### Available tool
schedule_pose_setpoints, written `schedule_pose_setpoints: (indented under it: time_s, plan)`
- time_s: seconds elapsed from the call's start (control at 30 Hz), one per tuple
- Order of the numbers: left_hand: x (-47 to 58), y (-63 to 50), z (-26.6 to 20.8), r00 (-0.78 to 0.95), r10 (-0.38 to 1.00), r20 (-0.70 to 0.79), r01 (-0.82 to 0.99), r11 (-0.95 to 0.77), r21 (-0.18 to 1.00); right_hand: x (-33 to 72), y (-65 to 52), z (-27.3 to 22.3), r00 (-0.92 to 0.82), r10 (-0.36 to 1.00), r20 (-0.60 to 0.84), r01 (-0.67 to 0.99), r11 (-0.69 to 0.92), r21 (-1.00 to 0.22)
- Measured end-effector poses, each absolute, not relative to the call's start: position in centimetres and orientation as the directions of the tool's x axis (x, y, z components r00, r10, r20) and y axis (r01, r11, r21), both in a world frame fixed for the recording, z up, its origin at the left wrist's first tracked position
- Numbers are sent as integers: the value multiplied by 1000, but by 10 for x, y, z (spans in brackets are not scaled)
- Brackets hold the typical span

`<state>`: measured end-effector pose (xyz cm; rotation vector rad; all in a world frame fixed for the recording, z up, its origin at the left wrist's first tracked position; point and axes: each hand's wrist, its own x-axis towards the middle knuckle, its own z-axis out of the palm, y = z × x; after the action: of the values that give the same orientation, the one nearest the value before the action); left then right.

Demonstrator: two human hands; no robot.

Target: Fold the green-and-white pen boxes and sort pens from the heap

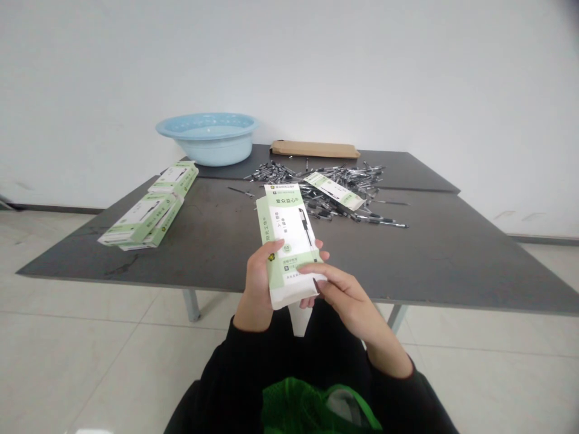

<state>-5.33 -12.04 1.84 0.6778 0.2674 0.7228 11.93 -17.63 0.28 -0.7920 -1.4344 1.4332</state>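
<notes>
A green and white pen box (289,241), printed with a picture of a black pen, is held over the table's front edge. My left hand (261,280) wraps round it from below, thumb on its front and fingertips showing at the far side. With index finger and thumb, my right hand (346,292) grips the box's near right corner. A white flap (299,319) hangs below the near end. Whether anything is inside the box cannot be seen.
Many black and clear pens (357,178) lie heaped on the dark table (217,241), with another pen box (335,190) on top. Stacked pen boxes (145,217) stand at the left. A blue basin (212,141) and a flat brown carton (314,149) sit at the back by the wall.
</notes>
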Motion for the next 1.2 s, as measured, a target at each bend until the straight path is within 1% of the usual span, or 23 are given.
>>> schedule_pose_setpoints:
  time_s: [0.1,0.2,0.3,0.37,0.43,0.5,0.6,0.67,0.73,0.8,0.87,0.9,0.93,0.97,1.03,1.1,1.2]
  plan:
    - [-52,-120,20,720,693,-4,-543,567,620,122,-180,0,-367,909,200,-84,182,-980]
    - [-49,-123,22,659,752,14,-640,551,536,126,-184,-1,-357,904,235,2,253,-968]
    - [-46,-126,24,627,779,-16,-676,555,485,126,-186,0,-314,921,230,9,245,-969]
    - [-44,-128,23,606,794,-46,-676,544,497,123,-187,0,-281,934,219,-34,219,-975]
    - [-43,-130,22,550,833,-62,-692,497,523,119,-186,0,-240,948,211,-62,202,-977]
    - [-41,-131,20,510,857,-82,-696,466,546,116,-184,0,-198,960,198,-56,191,-980]
    - [-37,-131,16,510,849,-136,-650,484,586,113,-182,0,-139,969,202,-33,200,-979]
    - [-35,-130,13,478,862,-168,-619,467,631,113,-182,0,-85,973,214,-10,214,-977]
    - [-35,-129,9,408,896,-177,-591,406,697,115,-182,1,-22,974,226,4,226,-974]
    - [-40,-130,7,292,948,-124,-560,275,782,119,-182,1,31,971,238,6,238,-971]
    - [-49,-134,6,168,986,-7,-491,90,867,122,-183,2,59,967,248,13,248,-969]
    - [-55,-136,6,133,989,65,-436,0,900,124,-184,2,68,965,252,20,251,-968]
    - [-61,-138,7,138,981,133,-373,-73,925,125,-185,3,76,963,258,28,256,-966]
    - [-68,-141,8,181,964,196,-310,-133,941,126,-185,4,82,961,265,34,263,-964]
    - [-79,-145,9,313,906,286,-188,-236,953,126,-187,5,85,955,284,36,282,-959]
    - [-86,-147,8,398,855,333,-104,-318,942,125,-189,6,81,951,300,35,298,-954]
    - [-90,-147,5,416,840,348,-29,-371,928,122,-190,6,76,944,320,45,318,-947]
